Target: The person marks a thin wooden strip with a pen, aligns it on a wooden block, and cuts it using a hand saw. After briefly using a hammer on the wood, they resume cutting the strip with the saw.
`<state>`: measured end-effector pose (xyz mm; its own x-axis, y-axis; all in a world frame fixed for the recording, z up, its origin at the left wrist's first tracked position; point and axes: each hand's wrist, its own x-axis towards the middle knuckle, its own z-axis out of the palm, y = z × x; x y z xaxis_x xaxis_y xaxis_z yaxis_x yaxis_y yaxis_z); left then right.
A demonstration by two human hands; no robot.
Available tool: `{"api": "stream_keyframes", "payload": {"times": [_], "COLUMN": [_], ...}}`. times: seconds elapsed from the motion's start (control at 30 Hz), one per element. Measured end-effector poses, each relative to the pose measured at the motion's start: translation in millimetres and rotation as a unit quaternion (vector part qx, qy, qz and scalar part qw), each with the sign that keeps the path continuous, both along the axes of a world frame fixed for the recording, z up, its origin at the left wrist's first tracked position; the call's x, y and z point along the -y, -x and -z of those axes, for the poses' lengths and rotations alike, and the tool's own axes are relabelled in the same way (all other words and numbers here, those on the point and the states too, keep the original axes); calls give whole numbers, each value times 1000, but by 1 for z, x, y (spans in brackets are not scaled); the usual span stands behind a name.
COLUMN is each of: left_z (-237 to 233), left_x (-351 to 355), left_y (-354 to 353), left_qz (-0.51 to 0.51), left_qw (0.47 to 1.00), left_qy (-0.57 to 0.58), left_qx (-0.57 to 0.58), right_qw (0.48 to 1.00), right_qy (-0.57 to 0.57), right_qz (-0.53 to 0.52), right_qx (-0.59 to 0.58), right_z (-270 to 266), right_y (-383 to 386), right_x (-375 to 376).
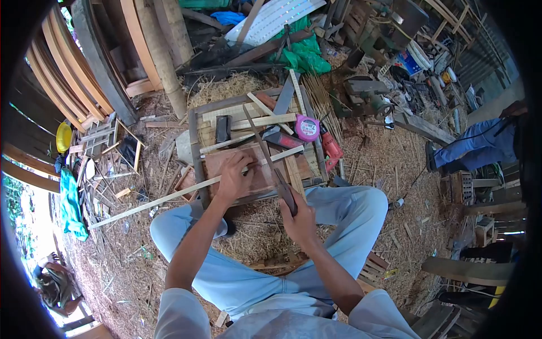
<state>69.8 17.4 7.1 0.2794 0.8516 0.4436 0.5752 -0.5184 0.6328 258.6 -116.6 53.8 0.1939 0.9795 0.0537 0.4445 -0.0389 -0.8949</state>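
Bamboo strip (169, 196) under left hand (234, 178), knife (262, 142) across

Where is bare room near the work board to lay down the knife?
The straw between the knees, below the work board, is free for the knife. So is the straw right of the red tool. The board's far half is crowded: pink tape measure, wood strips. Scraps litter its left side.
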Motion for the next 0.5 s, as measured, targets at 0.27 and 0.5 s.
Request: {"api": "stream_keyframes", "payload": {"times": [0.27, 0.5], "left_z": [9, 5], "left_x": [0, 4], "left_y": [6, 2], "left_qz": [3, -5], "left_qw": [999, 1000], "left_qy": [-34, -9], "left_qx": [-16, -21], "right_qw": [1000, 998], "right_qy": [-4, -6], "right_qz": [-24, -47], "right_qx": [-2, 52], "right_z": [9, 6], "right_y": [6, 4], "right_x": [-13, 1]}}
